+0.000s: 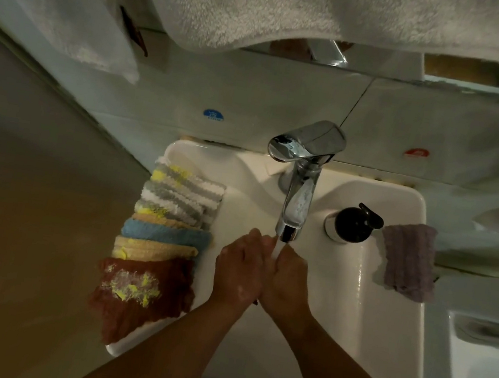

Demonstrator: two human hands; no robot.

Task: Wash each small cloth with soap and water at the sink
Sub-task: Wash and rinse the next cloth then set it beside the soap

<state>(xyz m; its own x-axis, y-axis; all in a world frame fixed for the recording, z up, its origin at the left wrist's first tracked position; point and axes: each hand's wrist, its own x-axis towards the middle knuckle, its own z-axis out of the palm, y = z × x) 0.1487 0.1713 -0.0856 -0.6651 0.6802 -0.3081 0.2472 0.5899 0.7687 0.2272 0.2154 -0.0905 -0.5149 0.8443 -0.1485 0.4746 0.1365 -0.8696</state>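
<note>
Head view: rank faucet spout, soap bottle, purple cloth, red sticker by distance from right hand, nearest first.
From the right hand:
1. faucet spout, just ahead of it
2. soap bottle, on the right rim
3. purple cloth, over the right edge
4. red sticker, on the back wall

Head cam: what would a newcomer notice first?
The left hand and right hand press together under the running tap, mid-sink. Then the cloth stack along the left rim of the sink, yellow-smeared; a purple cloth lies on the right rim beside the soap pump.
</note>
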